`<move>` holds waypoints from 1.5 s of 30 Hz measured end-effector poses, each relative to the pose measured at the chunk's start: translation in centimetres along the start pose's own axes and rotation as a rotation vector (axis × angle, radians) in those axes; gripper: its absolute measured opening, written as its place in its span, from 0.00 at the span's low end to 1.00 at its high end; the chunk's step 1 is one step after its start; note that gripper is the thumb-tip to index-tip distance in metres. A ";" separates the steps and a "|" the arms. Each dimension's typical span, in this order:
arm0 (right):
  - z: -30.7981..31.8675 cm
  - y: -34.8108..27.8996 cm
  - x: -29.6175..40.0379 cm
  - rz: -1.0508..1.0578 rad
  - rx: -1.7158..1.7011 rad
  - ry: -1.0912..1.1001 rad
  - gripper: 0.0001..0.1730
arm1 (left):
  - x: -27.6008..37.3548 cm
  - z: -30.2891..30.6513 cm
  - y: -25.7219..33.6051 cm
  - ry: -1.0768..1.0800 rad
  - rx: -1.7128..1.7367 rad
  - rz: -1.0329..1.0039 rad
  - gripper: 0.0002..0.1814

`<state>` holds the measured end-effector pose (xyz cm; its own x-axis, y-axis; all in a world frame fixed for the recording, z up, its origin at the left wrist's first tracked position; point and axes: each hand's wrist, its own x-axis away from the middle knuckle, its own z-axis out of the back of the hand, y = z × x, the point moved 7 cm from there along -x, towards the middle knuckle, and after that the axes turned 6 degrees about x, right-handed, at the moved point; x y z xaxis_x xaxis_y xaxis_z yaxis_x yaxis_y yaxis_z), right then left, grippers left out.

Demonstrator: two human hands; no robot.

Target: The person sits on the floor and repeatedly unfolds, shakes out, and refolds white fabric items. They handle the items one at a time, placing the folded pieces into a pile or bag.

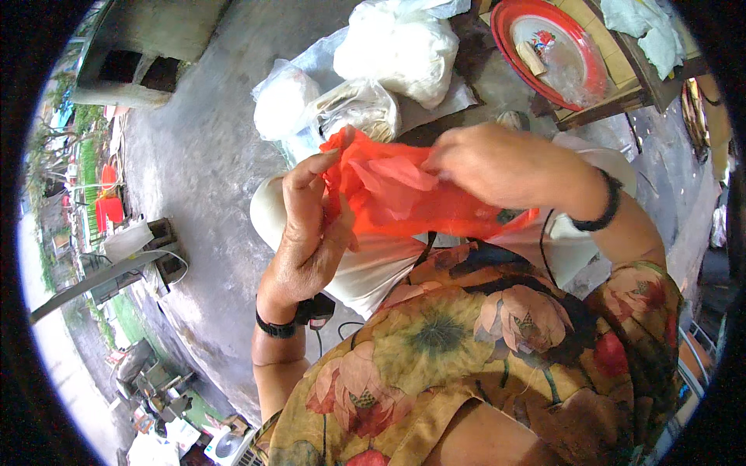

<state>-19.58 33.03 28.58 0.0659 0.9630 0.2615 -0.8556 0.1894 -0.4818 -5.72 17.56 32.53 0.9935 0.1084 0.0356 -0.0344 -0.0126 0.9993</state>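
My left hand [312, 239] grips the gathered left edge of a thin red bag-like piece [384, 215], thumb raised against its rim. Whether it is plastic or cloth I cannot tell. A paler pink layer [393, 180] shows in its middle. At the right, my right hand [501, 166] is slightly blurred, its fingertips pinched on the red material near the pink layer. The piece is stretched between both hands above my lap, over pale trousers [373, 274]. Black bands circle both wrists, and a small black device [317, 311] sits at the left one.
Beyond my knees lie white-filled plastic bags [399, 49] and an opened clear bag [361, 110]. A red-rimmed round tray [594, 76] with clear plastic on it rests on a wooden stand [635, 76] at upper right. Concrete floor [204, 175] stretches left; hollow blocks [166, 244] stand there.
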 end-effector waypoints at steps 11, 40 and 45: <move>-12.3 0.6 -8.9 0.018 -1.612 0.249 0.31 | 1.2 -1.2 2.0 -0.023 0.235 -0.109 0.42; -9.7 6.4 -3.3 0.145 -0.768 0.100 0.33 | 1.0 -1.2 3.0 -0.036 -0.115 -0.076 0.40; -9.7 0.6 -3.8 0.238 -1.327 -0.034 0.35 | 1.2 -1.4 3.1 -0.106 -0.188 -0.061 0.41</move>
<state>-15.35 31.39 19.17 -0.0426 0.9966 0.0700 0.2953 0.0794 -0.9521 -4.80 19.06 35.69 0.9999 -0.0017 -0.0158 0.0158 0.1769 0.9841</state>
